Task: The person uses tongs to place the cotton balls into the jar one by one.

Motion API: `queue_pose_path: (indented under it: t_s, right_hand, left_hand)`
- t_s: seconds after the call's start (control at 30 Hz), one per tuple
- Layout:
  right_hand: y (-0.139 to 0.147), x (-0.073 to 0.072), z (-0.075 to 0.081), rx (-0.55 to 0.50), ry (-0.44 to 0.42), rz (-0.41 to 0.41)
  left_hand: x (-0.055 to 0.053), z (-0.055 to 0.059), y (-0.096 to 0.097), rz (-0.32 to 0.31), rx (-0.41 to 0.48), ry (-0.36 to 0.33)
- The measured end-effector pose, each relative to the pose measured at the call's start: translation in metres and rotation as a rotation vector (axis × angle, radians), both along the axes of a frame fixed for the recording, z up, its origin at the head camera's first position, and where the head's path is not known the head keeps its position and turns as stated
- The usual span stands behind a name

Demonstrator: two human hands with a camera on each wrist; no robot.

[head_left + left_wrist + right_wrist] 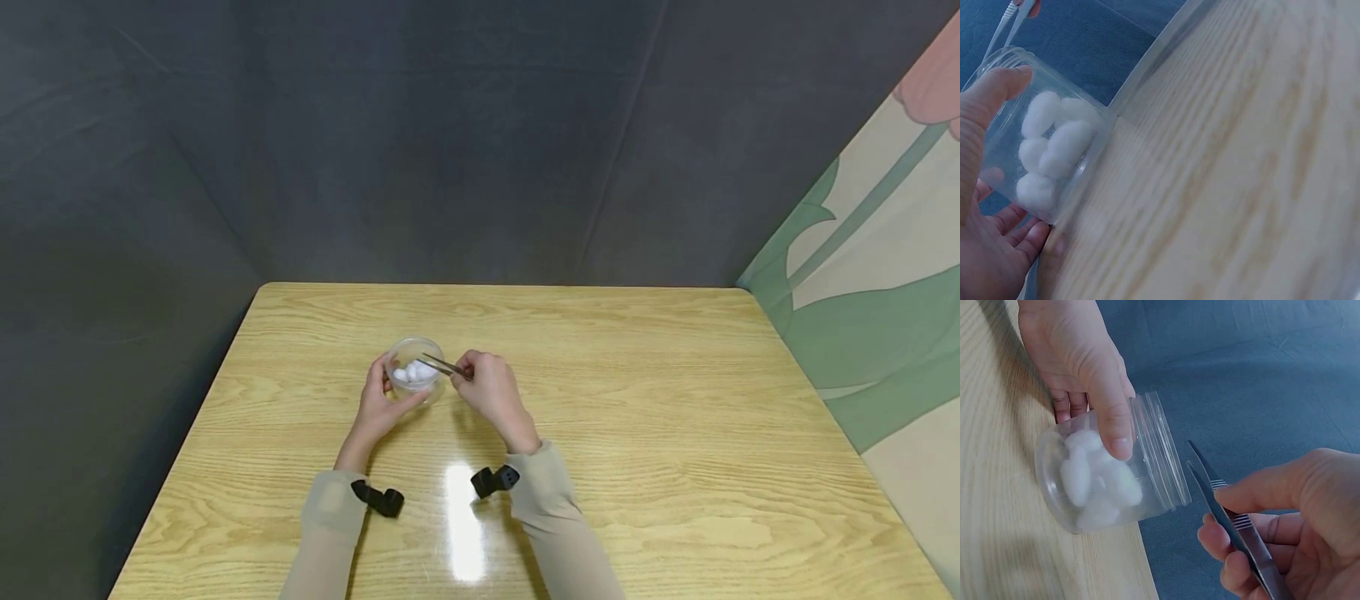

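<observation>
A clear plastic jar (pixel 1157 456) with a threaded, lidless mouth holds several white cotton balls (pixel 1069 140) in its lower part. My left hand (pixel 381 408) grips the jar round its side, thumb on the near wall and fingers behind. In my right hand (pixel 491 387) is a pair of metal tweezers (pixel 1244 531), pinched between thumb and fingers. Their two tips stand slightly apart with nothing between them, close to the jar's mouth in the right wrist view. From the head view the tips overlap the jar's rim.
The wooden table (pixel 675 417) carries the jar near its middle left. Dark grey cloth (pixel 450 150) hangs behind the far edge and along the left side. A fabric with a flower pattern (pixel 885 317) borders the right. Black wrist cameras (pixel 378 498) sit on both sleeves.
</observation>
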State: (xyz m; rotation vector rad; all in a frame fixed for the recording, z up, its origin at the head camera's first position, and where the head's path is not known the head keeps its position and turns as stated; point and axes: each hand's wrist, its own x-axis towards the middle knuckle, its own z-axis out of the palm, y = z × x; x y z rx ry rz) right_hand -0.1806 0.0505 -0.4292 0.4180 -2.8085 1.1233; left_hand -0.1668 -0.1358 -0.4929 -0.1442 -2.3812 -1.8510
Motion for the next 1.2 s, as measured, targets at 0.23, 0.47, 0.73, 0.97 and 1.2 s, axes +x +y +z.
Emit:
queue_pose_path:
  t_s: [0.23, 0.47, 0.73, 0.97, 1.2]
  right_hand:
    - [0.0, 0.002, 0.001, -0.022, 0.016, 0.001]
    - [0.003, 0.003, 0.001, -0.048, 0.027, -0.019]
    - [0.009, 0.003, -0.002, -0.051, 0.048, -0.039]
    - [0.02, 0.005, -0.004, -0.055, 0.054, -0.053]
    - [0.029, 0.008, -0.008, -0.075, 0.062, -0.082]
  left_hand:
    - [0.0, -0.001, 0.0, 0.002, -0.007, 0.009]
    - [0.0, 0.0, 0.0, 0.004, -0.009, -0.012]
    - [-0.002, -0.007, -0.002, 0.003, -0.005, -0.022]
    - [-0.005, -0.011, -0.004, -0.002, 0.0, -0.041]
    - [-0.017, -0.038, -0.009, 0.026, 0.001, -0.037]
